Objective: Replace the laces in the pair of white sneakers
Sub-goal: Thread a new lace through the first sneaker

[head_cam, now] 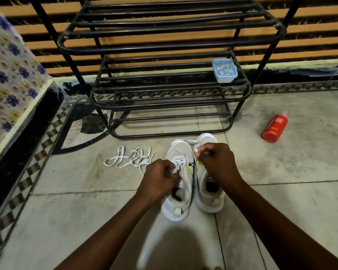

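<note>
On floor (86,221) by rack (170,106) | 2 sneakers (180,151), toes twd rack | L hand (160,177) & R hand (216,161) curled, pinching lace (179,161)

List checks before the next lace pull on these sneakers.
1. Left hand grips the lace at the left sneaker: ok.
2. Right hand pinches a white lace end above the right sneaker: ok.
3. Both sneakers sole-down, side by side on the floor: ok.
4. Next eyelet in view: cannot tell, the hands cover it.
5. Loose laces left of the sneakers untangled: not ok, they lie in a heap.
6. Red bottle apart from the work: ok.
</note>
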A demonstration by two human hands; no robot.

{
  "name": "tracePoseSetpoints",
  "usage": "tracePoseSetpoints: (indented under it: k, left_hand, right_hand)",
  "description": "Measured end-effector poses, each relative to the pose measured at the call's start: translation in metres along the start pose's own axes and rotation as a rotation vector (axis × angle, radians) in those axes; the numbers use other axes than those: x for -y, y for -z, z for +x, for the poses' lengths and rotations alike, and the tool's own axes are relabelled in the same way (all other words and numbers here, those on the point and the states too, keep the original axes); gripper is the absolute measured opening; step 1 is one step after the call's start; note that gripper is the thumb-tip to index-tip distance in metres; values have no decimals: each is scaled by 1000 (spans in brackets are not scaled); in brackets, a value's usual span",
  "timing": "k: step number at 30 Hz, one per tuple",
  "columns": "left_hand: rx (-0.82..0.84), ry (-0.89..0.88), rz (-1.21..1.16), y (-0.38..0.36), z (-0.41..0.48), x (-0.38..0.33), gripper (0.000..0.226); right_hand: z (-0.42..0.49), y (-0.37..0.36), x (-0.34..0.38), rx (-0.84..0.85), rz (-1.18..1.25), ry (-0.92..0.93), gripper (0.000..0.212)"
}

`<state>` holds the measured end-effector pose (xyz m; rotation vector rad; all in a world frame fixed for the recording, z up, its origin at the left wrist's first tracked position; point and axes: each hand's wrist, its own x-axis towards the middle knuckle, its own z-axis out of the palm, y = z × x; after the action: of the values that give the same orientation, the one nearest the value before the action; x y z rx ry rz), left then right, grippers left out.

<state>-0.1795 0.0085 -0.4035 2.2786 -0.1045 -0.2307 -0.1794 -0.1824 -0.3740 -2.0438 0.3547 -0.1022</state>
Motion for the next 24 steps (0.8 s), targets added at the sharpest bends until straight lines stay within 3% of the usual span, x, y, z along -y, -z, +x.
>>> tracePoseSetpoints:
  k: [3, 8, 11, 15, 19, 24]
  left_hand:
    - [-10, 19, -1, 0, -1, 3, 16]
    - [-26, 129, -193, 1, -1, 9, 9]
    - [20, 150, -262, 0, 0, 13, 12]
    - [28, 142, -297, -3, 2, 15, 11]
    - [24, 182, -375, -9, -1, 15, 12]
    - [37, 224, -442, -10, 0, 16, 15]
  right_hand:
    - [-3, -10, 5, 24, 16, 51, 13]
    - [-5, -26, 10, 13, -19, 65, 27]
    - [-7, -33, 10, 34, 3, 83, 17]
    - [-10, -39, 5, 118, 114, -2, 17]
    - [-11, -41, 4, 101, -74, 121, 14]
    - [-12, -44, 6, 104, -78, 131, 17]
